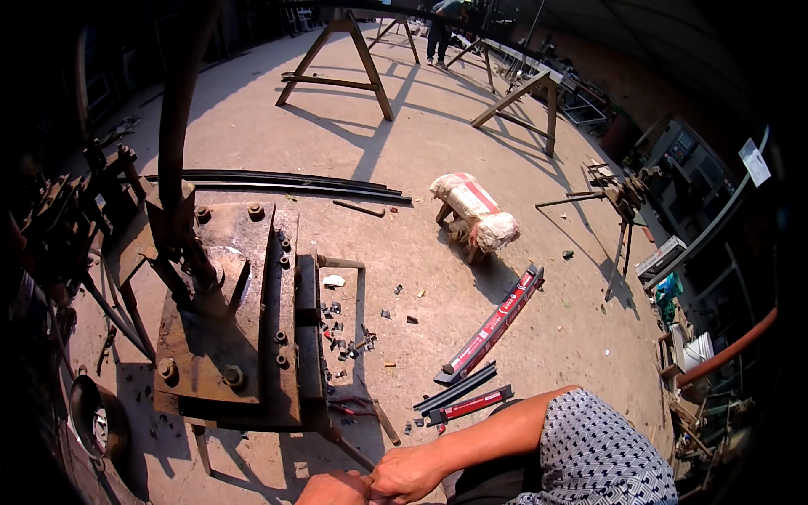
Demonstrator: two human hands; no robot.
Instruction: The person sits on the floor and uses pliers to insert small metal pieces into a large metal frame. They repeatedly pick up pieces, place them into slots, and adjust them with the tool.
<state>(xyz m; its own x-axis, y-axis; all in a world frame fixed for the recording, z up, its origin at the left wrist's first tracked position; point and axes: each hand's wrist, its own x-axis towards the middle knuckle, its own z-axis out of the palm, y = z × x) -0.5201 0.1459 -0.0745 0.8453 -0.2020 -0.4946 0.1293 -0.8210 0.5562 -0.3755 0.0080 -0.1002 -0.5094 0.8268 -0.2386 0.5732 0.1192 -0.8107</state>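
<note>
Concrete floor [379, 261], pale and sunlit, spreads across my one view, the head camera. At the lower edge I see the left hand [335, 488] and the right hand [407, 473] curled and meeting; I can't tell what, if anything, they pinch. A slim metal rod [349, 450] slants from the near right corner of a rusty steel plate [189, 341] with large bolts, down toward the right hand. I make out a red-handled hand tool [353, 409] on the floor near that corner, and small black offcuts [338, 326] scattered beyond the plate's right edge. Farther right lie a black channel strip [456, 390] and a long red-and-black bar [492, 328], with a stool padded in white-and-red sacking [471, 200] beyond
</note>
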